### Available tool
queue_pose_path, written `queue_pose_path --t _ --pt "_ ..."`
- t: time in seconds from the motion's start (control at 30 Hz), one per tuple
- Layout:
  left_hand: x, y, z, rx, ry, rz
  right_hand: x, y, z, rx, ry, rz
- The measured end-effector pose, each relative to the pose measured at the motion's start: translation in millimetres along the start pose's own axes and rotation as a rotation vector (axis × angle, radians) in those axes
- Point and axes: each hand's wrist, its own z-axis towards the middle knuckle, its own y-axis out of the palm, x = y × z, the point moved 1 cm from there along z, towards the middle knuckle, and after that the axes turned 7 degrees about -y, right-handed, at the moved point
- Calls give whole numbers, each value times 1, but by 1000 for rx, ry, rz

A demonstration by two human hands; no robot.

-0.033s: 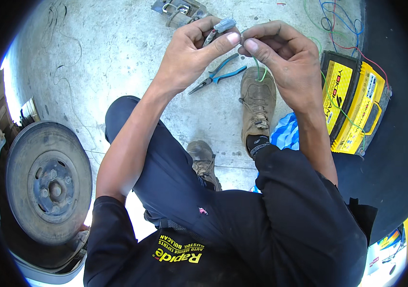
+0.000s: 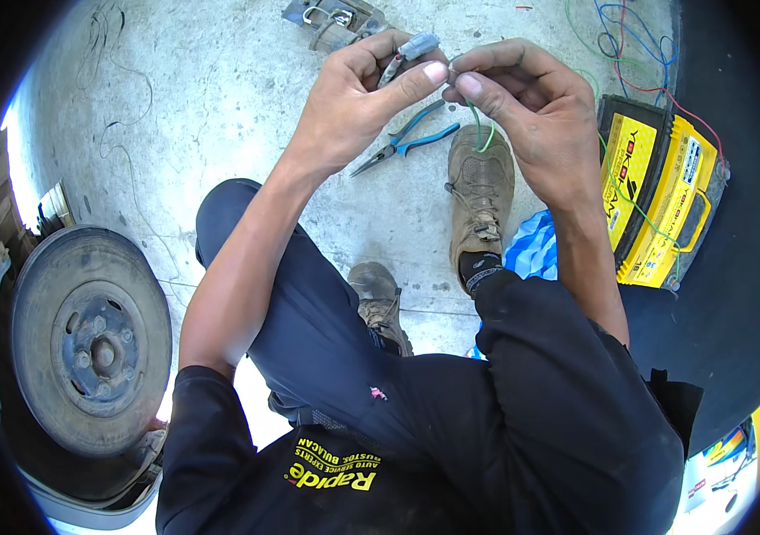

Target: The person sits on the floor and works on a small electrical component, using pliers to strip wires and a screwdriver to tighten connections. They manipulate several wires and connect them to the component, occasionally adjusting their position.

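My left hand (image 2: 344, 111) holds a grey electrical connector (image 2: 418, 45) with a short taped wire end between thumb and fingers. Close beside it, my right hand (image 2: 536, 111) pinches a thin green wire (image 2: 476, 125), which loops below the fingertips. Both thumb tips nearly meet, and the fingers hide where the wire ends join. On the concrete floor beneath lie blue-handled long-nose pliers (image 2: 405, 143), their jaws toward the lower left. Beyond my left hand sits a dirty metal part (image 2: 335, 31), partly covered by the fingers.
At right stands a yellow-and-black car battery (image 2: 665, 192), with green and red wires running over it. Blue and red wires (image 2: 639, 36) coil behind it. A wheel with a tyre (image 2: 95, 343) is at left. A blue-and-white plastic bag (image 2: 532, 250) lies beside my boot (image 2: 480, 192).
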Motion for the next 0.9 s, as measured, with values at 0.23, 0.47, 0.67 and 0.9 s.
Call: queue_pose_path --t 0.23,0.47,0.67,0.9 --pt "2 -4 1 -30 84 13 0 7 3 71 52 36" --pt "-3 6 1 23 230 77 0 4 2 19 239 8" --pt "3 7 -2 -48 184 165 -1 0 0 9 185 -60" --pt "5 7 -3 5 178 129 -13 -5 0 217 69 -196"
